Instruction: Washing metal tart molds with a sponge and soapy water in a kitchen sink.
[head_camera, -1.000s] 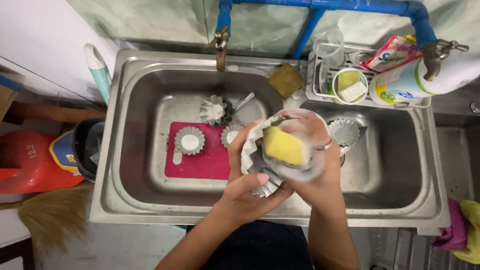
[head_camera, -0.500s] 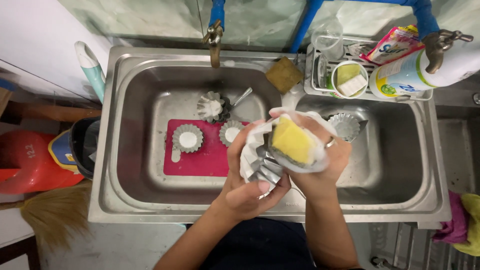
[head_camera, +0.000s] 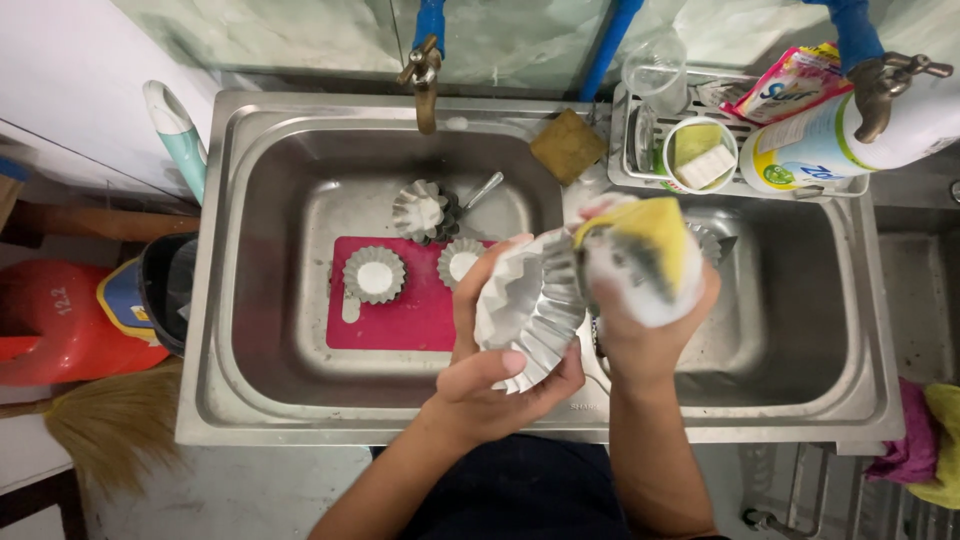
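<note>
Fluted metal mould (head_camera: 535, 315) — thin, light, stiff, likely soap-slick — held above the sink (head_camera: 300, 400) by the left hand (head_camera: 500, 385), clasped at its rim. Right hand (head_camera: 650, 300) wrapped around a soft yellow sponge (head_camera: 645, 245), pressed against the mould — best gripped by the rim.

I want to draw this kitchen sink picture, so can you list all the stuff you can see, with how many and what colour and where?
sink: 1, silver steel, two basins
taps: 2, brass on blue pipes, at back
fluted moulds in basin: 3, silver, left basin
cutting board: 1, red, under two moulds
rack: 1, white, back right
bottle: 1, white, lying on rack
brown sponge: 1, on the divider
broom: 1, straw, lower left
cloths: pink and yellow, right edge
held mould: 1, silver, in left hand
yellow sponge: 1, soapy, in right hand
</note>
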